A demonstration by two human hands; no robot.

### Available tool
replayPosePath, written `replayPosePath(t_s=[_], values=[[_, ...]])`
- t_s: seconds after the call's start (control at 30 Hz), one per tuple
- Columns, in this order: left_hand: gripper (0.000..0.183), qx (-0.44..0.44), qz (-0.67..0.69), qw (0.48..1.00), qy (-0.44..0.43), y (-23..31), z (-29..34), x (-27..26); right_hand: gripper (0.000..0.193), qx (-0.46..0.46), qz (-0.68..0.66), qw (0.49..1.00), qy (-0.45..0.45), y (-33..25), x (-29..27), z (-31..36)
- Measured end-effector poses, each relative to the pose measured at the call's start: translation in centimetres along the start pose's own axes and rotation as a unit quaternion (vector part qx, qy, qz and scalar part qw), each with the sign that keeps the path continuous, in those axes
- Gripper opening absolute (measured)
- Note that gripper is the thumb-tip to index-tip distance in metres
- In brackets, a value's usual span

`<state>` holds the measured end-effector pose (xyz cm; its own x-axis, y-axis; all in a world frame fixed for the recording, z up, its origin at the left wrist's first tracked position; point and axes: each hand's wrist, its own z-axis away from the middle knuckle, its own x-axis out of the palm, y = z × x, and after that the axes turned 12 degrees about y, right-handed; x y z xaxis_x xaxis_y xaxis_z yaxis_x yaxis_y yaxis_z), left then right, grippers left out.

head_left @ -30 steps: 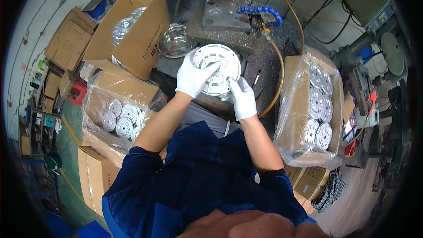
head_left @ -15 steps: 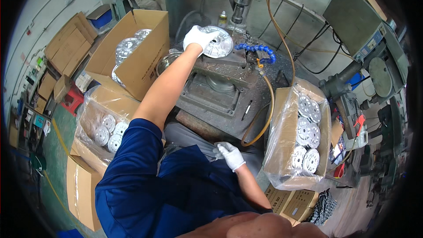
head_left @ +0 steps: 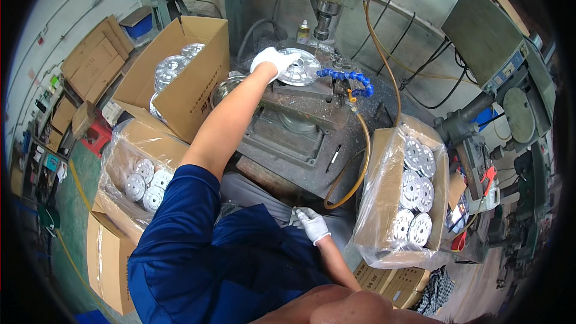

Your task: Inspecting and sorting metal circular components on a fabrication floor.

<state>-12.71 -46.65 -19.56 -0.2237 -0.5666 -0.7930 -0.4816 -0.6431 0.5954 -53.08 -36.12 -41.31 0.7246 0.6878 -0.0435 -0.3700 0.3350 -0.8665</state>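
My left hand [head_left: 271,63], in a white glove, is stretched out to a round silver metal disc [head_left: 298,70] with a ribbed face and a central hole. Its fingers close on the disc's left rim, with one reaching over the top face. The disc lies on the raised fixture of a machine table [head_left: 294,126], below and in front of the press spindle [head_left: 325,21]. My right hand [head_left: 312,225], also gloved, rests low by my lap with curled fingers. Something small and greyish shows at its fingertips; I cannot make it out.
A blue segmented hose [head_left: 347,75] ends beside the disc. A marker pen [head_left: 334,157] lies on the table. Open cartons of metal discs stand at the left [head_left: 198,78], lower left [head_left: 114,204] and right [head_left: 375,174]. A brown hose [head_left: 367,162] loops before the right carton.
My left hand has brought the disc slightly down onto the fixture, and the disc looks flatter. My right hand has stayed near my lap. The whole view has shifted a little.
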Motion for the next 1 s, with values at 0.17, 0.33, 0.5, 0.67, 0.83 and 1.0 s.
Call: replayPosePath(t_s=[0.17, 0.33, 0.5, 0.67, 0.83, 1.0], values=[[0.086, -0.005, -0.017, 1.0, -0.023, 0.0, -0.6, -0.8, 0.026, -0.04, 0.024, 0.999, 0.018, 1.2, -0.7, -0.8], [0.084, -0.007, -0.033, 0.999, -0.038, 0.2, -0.4, -0.9, 0.026, -0.013, 0.019, 0.999, 0.033, 0.7, -1.4, 0.0], [0.084, 0.004, -0.037, 0.999, -0.001, 1.1, 2.1, -2.1, 0.027, 0.009, 0.013, 0.999, 0.043, 1.1, -1.9, 0.2], [0.087, -0.005, -0.036, 0.999, -0.017, 0.5, 1.3, -1.3, 0.026, 0.01, 0.003, 0.999, 0.045, 1.2, -1.8, 0.1], [0.089, -0.004, -0.078, 0.997, -0.013, 0.6, 0.8, -1.6, 0.024, -0.017, 0.028, 0.999, 0.043, 0.1, -1.5, 0.1], [0.094, 0.017, -0.028, 0.999, 0.005, -0.3, 0.0, -0.6, 0.024, -0.017, 0.018, 0.999, 0.027, 1.0, -0.8, -0.9]])
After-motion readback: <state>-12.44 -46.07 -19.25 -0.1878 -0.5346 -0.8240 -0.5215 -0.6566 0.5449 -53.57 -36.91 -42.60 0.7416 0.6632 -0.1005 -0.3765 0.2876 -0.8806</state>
